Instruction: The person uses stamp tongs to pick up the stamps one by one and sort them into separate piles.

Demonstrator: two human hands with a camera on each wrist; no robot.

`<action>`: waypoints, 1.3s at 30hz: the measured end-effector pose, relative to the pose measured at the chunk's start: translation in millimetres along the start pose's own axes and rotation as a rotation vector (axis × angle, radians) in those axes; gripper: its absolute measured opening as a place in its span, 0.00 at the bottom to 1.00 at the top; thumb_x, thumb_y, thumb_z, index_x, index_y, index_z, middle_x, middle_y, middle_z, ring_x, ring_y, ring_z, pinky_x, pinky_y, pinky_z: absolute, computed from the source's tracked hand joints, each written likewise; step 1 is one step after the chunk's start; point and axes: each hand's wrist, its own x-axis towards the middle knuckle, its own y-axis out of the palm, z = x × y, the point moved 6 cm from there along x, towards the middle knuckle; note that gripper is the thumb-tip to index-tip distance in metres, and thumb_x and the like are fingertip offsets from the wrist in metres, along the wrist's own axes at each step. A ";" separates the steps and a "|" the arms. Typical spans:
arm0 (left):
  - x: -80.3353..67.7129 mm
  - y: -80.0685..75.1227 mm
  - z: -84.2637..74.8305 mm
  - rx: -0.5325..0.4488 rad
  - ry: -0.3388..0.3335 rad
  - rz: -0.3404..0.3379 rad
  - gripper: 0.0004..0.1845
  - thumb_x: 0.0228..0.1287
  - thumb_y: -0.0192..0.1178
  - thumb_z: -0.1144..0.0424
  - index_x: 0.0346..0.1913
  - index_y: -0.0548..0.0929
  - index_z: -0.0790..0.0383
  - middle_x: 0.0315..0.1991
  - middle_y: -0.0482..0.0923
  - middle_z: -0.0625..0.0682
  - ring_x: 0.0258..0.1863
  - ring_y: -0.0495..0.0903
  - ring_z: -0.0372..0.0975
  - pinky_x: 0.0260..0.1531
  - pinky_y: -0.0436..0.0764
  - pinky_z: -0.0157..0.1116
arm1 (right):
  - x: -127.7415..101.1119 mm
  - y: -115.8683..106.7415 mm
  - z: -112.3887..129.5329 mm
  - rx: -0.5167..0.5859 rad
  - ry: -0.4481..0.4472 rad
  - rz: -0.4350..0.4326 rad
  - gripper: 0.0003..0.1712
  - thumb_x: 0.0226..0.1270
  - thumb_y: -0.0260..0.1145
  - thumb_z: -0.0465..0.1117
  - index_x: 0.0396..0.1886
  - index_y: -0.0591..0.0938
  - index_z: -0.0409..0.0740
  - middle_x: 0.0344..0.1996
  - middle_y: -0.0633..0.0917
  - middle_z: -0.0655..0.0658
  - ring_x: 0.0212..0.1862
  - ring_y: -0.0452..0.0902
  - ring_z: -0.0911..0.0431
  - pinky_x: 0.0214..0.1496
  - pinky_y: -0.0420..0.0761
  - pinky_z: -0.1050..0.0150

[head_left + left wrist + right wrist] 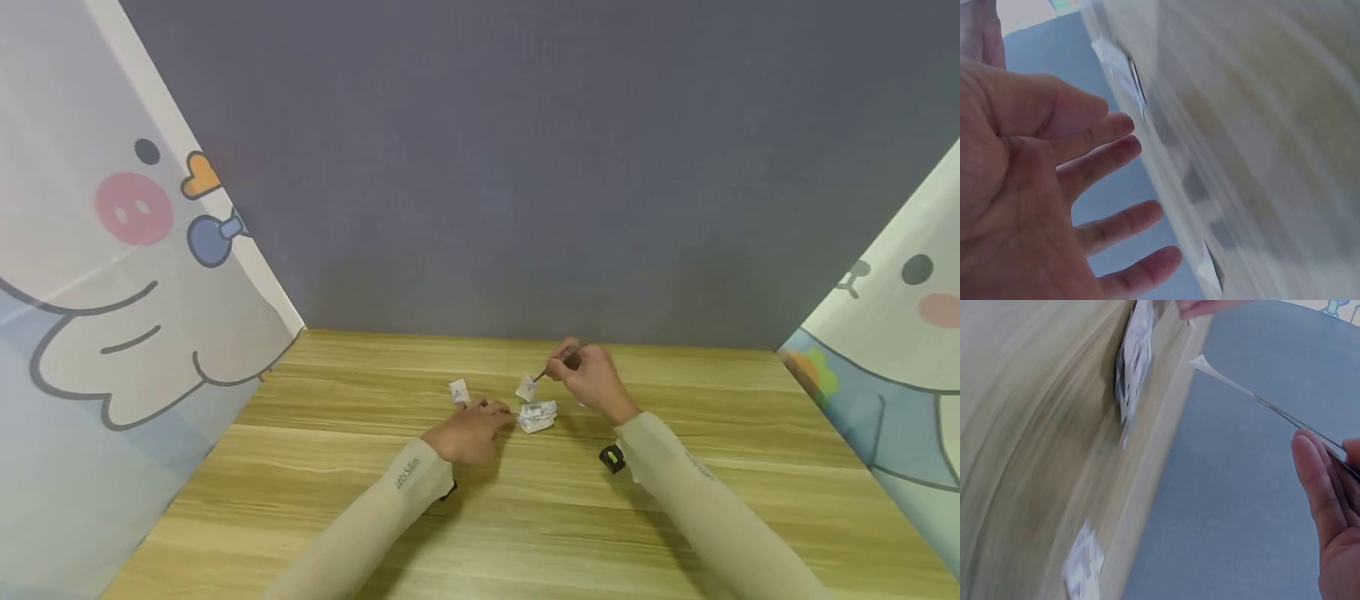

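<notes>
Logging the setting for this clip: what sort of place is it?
Probably a small screened-off recording booth: a wooden table, a plain grey backdrop, and cartoon-printed curtains on both sides.

light: even, soft | wrist views: motion-blurred (table streaked) | head: sharp

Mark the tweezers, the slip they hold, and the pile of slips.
tweezers [558, 362], head view, mid-shaft.
held slip [526, 387], head view, centre of its face.
pile of slips [537, 415], head view, top of heap.
</notes>
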 end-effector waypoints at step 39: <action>-20.5 -7.7 70.0 0.027 -0.310 -0.013 0.22 0.70 0.51 0.60 0.66 0.71 0.59 0.64 0.63 0.53 0.62 0.59 0.51 0.59 0.59 0.56 | 52.3 129.3 -6.6 0.084 0.176 0.097 0.04 0.64 0.62 0.29 0.29 0.80 0.38 0.25 0.81 0.44 0.26 0.80 0.55 0.26 0.80 0.64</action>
